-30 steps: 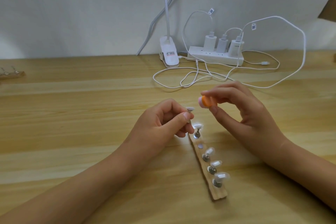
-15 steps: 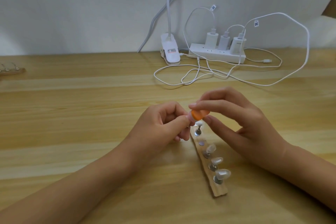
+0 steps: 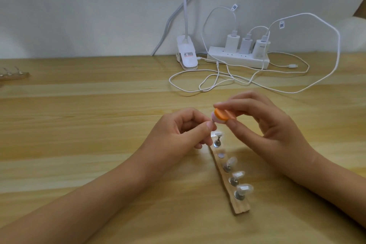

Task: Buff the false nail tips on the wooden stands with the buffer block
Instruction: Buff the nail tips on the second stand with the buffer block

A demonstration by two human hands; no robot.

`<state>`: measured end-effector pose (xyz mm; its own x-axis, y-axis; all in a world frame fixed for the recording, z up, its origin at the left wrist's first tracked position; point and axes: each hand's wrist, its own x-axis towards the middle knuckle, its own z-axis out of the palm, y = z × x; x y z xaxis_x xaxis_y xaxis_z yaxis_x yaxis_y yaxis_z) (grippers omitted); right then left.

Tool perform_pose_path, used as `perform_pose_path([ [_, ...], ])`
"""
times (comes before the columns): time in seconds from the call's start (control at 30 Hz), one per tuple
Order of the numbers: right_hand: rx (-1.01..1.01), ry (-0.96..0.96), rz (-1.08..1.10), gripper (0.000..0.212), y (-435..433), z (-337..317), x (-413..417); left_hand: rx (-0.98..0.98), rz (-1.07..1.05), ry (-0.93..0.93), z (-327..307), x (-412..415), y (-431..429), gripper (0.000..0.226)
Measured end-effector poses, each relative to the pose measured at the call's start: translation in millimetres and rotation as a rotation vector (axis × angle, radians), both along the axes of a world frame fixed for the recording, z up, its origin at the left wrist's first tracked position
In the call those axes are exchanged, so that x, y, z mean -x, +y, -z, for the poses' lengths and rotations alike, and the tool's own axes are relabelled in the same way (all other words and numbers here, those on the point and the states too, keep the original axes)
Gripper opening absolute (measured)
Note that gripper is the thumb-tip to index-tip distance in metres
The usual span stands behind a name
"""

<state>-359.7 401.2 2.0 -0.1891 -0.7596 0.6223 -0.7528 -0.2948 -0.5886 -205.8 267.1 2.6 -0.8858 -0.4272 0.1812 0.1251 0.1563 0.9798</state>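
Note:
A narrow wooden stand [image 3: 240, 207] lies on the table in front of me, running away from me. Several clear false nail tips [image 3: 244, 189] sit on small metal pegs along it, and one magnet spot [image 3: 221, 155] is bare. My left hand [image 3: 184, 134] pinches a peg with a nail tip just above the stand's far end; the tip is mostly hidden. My right hand [image 3: 263, 125] grips an orange and pink buffer block [image 3: 281, 115], whose end lies against that held tip.
A white power strip [image 3: 237, 58] with three chargers, loose white cables [image 3: 217, 79] and a white lamp clip [image 3: 187, 55] sit at the back by the wall. A second wooden stand [image 3: 11, 76] lies at the far left edge.
The buffer block came down from above onto the nail tip held in my left hand, and it has slid a little over the tip. The stand has stayed in place.

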Motion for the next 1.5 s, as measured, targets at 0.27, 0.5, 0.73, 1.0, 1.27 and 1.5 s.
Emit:
perform_pose_path([
  [0.27, -0.009, 0.120, 0.065, 0.027, -0.4, 0.5, 6.1, 0.036, -0.004, -0.008, 2.8, 0.0, -0.5, 0.008],
  [0.5, 0.016, -0.003, 0.036, 0.024, 0.2, -2.1, 5.3, -0.020, -0.002, 0.049, 2.4, 1.2, -0.3, 0.011],
  [0.73, 0.010, 0.032, 0.026, 0.024, 0.4, -3.0, 3.4, 0.033, -0.043, 0.043, 2.3, 1.8, -1.9, 0.009],
  [1.0, 0.009, 0.109, 0.053, 0.023, 2.1, -4.3, 2.0, 0.030, -0.032, 0.017, 1.6, 0.9, -1.9, 0.009],
  [1.27, -0.007, 0.106, 0.033, 0.025, 1.2, -3.3, 2.9, 0.066, -0.042, 0.009, -0.1, 1.3, -0.6, 0.015],
  [1.5, -0.020, 0.105, 0.043, 0.031, 1.2, -4.2, 2.2, 0.095, -0.045, 0.001, 0.1, 0.8, -0.5, 0.016],
])
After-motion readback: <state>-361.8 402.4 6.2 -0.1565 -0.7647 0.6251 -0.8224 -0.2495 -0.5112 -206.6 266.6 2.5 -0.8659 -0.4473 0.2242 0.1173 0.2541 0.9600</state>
